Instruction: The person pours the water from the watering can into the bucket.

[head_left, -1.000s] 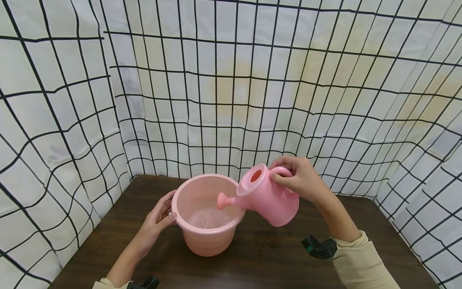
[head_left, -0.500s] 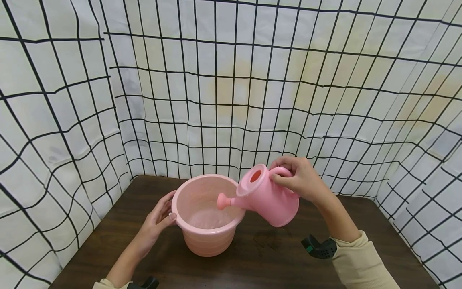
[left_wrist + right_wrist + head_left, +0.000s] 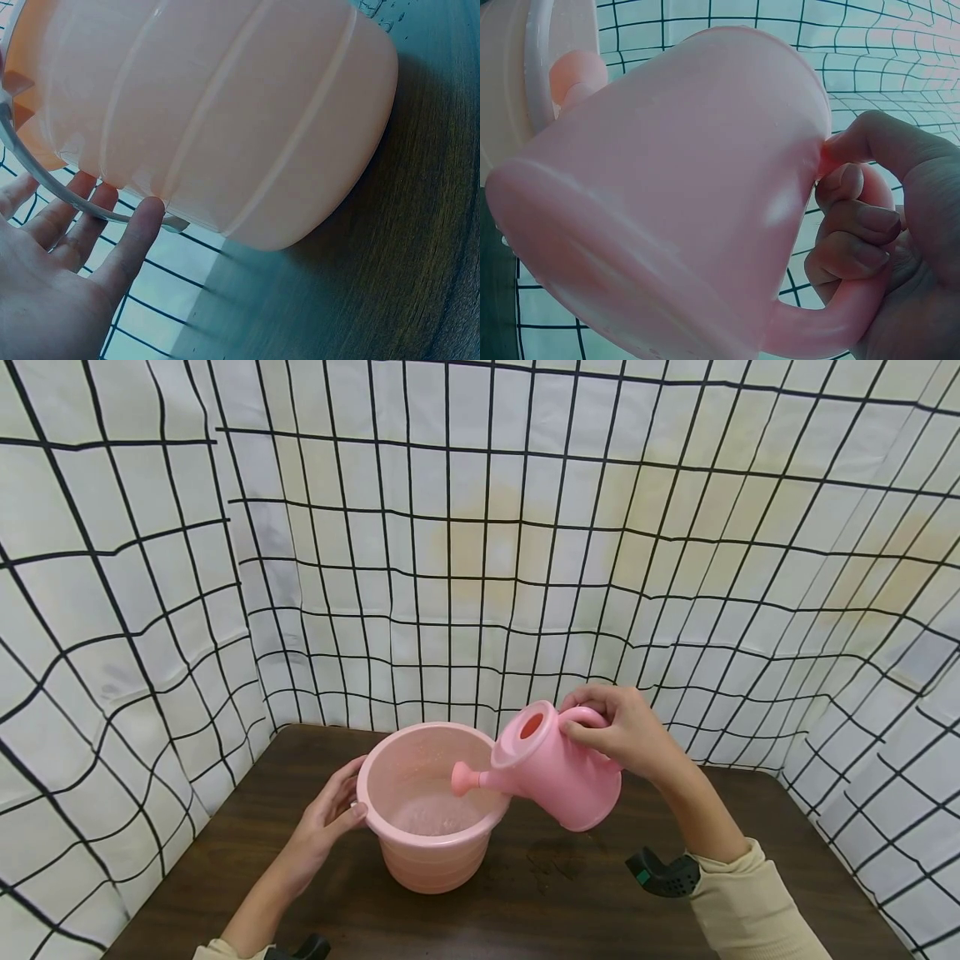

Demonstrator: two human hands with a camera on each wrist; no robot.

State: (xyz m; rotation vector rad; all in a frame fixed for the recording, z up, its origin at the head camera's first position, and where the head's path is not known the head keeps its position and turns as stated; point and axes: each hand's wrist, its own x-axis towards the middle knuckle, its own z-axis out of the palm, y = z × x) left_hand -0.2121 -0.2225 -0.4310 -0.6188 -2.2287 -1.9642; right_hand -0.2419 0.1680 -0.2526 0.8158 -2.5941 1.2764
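A pink watering can is tilted left, its round spout head over the inside of a peach plastic bucket. My right hand grips the can's loop handle, fingers curled round it in the right wrist view. Rippled water shows low in the bucket, which stands on the table. With fairly straight fingers, my left hand steadies the bucket's left side; the thumb is at the rim. In the left wrist view, fingertips touch the outer wall beside a thin bail handle.
The dark wooden table has wet marks below the can. White sheeting with black grid lines closes off the back and both sides. A black wrist device is strapped at the right sleeve.
Both hands, the watering can and the bucket keep their places. Only the water surface inside the bucket changes, its ripples more broken up now.
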